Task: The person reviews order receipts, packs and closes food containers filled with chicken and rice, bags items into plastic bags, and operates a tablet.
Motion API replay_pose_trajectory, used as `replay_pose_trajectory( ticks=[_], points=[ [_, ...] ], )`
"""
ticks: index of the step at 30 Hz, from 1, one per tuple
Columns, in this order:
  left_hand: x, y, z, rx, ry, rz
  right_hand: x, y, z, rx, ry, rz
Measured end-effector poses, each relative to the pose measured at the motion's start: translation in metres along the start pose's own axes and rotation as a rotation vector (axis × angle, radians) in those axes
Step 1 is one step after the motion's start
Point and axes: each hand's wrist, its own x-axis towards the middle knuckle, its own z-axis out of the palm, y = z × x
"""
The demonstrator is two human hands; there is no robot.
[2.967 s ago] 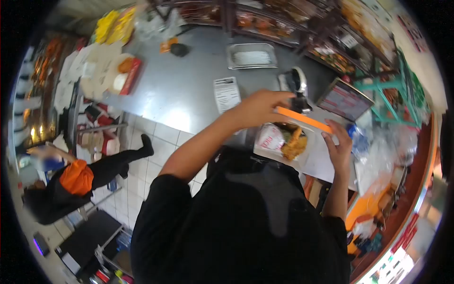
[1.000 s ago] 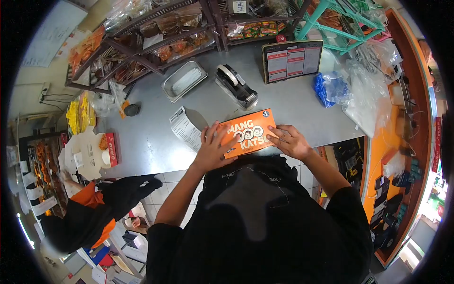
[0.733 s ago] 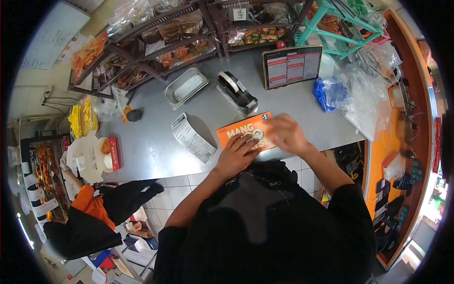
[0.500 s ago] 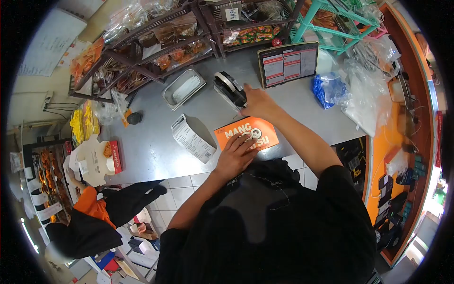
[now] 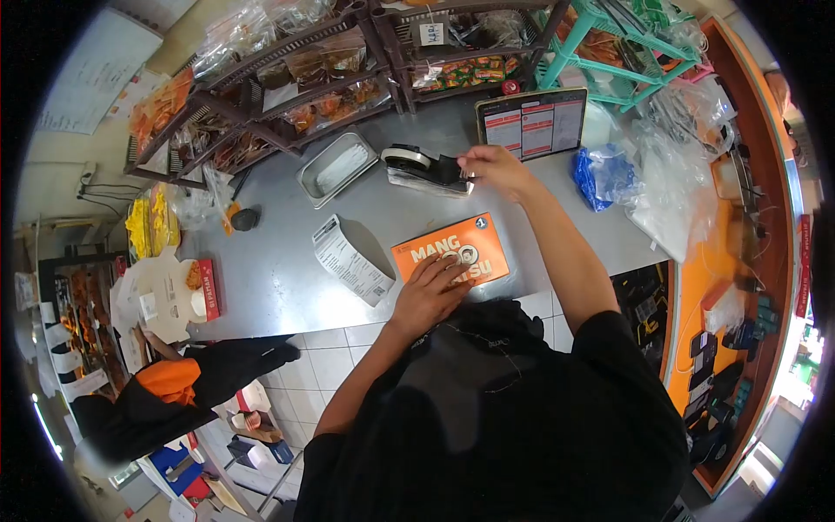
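Observation:
A closed orange box [image 5: 487,239] with white lettering lies on the metal table near its front edge. My left hand [image 5: 432,291] rests on the box's lower left part, fingers spread and flat. Beyond the box stands a black tape dispenser [image 5: 424,169], lying nearly crosswise with its roll at the left. My right hand [image 5: 494,168] is at the dispenser's right end, fingers pinched together; whatever is between them is too small to make out. To the left of the box lies a printed receipt [image 5: 352,261], slightly curled.
A metal tray [image 5: 337,168] sits behind the receipt. A tablet [image 5: 532,124] stands at the back, with a blue plastic bag [image 5: 598,177] to its right. Brown racks [image 5: 396,61] line the back. An open food box [image 5: 207,290] and another person [image 5: 174,383] are at the left.
The orange box has been closed. My right hand has left it and moved to the tape dispenser, which has turned more crosswise. My left hand stays on the box.

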Motion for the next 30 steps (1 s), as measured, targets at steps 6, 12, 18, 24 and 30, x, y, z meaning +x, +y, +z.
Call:
replay_pose_trajectory(
  ticks=[6, 12, 18, 24, 30],
  points=[
    [-0.002, -0.001, 0.003, 0.034, 0.010, 0.004, -0.015, 0.077, 0.003, 0.277, 0.212, -0.204],
    [0.000, -0.001, 0.000, 0.045, -0.004, 0.020, -0.037, 0.069, -0.004, -0.750, 0.619, -0.393],
    [0.001, 0.001, -0.006, 0.094, -0.018, -0.008, -0.138, 0.030, 0.008, -0.168, 0.421, -0.140],
    [-0.006, -0.004, 0.007, 0.020, 0.076, -0.041, -0.206, 0.041, 0.092, 0.193, 0.198, 0.033],
    [-0.006, -0.003, 0.001, 0.125, 0.001, 0.022, -0.198, 0.058, 0.113, 0.163, 0.260, 0.021]
  ],
)
